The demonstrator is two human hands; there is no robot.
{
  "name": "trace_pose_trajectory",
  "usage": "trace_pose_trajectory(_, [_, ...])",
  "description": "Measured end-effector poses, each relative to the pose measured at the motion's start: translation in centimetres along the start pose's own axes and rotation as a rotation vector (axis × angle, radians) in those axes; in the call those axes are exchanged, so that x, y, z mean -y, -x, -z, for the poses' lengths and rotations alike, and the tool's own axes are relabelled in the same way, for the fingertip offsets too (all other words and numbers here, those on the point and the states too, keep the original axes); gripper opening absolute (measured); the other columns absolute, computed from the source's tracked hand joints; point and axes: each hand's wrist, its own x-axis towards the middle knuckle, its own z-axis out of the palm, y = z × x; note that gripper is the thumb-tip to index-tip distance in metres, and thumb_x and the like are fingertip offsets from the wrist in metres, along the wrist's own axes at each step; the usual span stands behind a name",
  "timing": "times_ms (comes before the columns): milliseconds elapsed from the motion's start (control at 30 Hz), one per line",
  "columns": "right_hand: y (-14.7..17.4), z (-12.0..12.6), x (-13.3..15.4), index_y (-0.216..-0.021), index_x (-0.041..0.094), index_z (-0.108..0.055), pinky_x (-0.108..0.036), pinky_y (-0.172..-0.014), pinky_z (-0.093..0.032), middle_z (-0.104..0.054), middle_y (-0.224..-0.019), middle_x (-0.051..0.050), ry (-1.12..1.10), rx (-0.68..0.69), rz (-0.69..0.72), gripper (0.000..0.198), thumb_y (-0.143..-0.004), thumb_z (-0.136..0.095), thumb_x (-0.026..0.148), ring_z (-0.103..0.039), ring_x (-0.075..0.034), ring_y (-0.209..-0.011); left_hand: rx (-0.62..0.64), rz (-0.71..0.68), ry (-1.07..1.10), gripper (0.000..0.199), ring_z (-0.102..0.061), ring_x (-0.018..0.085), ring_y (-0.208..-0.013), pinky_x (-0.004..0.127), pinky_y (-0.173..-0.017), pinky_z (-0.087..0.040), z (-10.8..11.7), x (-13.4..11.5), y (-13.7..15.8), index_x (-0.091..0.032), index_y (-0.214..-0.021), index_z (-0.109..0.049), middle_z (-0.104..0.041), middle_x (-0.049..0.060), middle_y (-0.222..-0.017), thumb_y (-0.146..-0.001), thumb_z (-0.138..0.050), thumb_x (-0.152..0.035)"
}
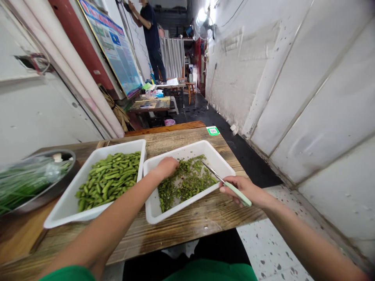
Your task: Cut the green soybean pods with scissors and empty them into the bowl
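Note:
My left hand (pixel 167 168) reaches into the right white tray (pixel 152 216), its fingers curled down at the green trimmings near the tray's far left part. What those fingers hold, if anything, is hidden. In my right hand (pixel 238 188) is a pair of scissors (pixel 231 187) with pale green handles, its blades pointing left and away over the tray's right side. Small green clippings (pixel 191 187) and bits of pod are scattered over this tray's floor. To the left, a second white tray (pixel 58 218) holds a heap of green edamame pods (pixel 113 179).
A metal bowl (pixel 73 156) with bagged green vegetables (pixel 26 181) stands far left beside a wooden board (pixel 26 230). All sit on a wooden table (pixel 175 238). Beyond are a cluttered low table (pixel 150 104) and a person (pixel 150 35) standing raised at the left wall.

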Motion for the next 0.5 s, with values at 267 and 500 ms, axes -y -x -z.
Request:
trace_pose_trajectory(267, [0.4, -0.2, 0.7, -0.085, 0.017, -0.051, -0.014, -0.032, -0.035, -0.037, -0.049, 0.009, 0.011, 0.01, 0.022, 0.038, -0.069, -0.065, 0.048, -0.036, -0.004, -0.036, -0.022, -0.013, -0.096, 0.01, -0.056, 0.021, -0.071, 0.028, -0.067, -0.036, -0.8, 0.5, 0.6, -0.018, -0.059, -0.059, -0.062, 0.008, -0.067, -0.063, -0.055, -0.011])
trace_pose_trajectory(500, [0.4, -0.4, 0.9, -0.088, 0.017, -0.053, -0.017, -0.031, -0.034, -0.038, -0.05, 0.009, 0.052, -0.003, 0.033, 0.042, -0.067, -0.066, 0.05, -0.037, -0.005, -0.035, -0.083, 0.169, 0.829, 0.02, -0.054, 0.012, -0.052, 0.024, -0.056, -0.04, 0.0, -3.7, 2.3, -0.016, -0.074, -0.062, -0.063, 0.002, -0.063, -0.061, -0.069, -0.031])
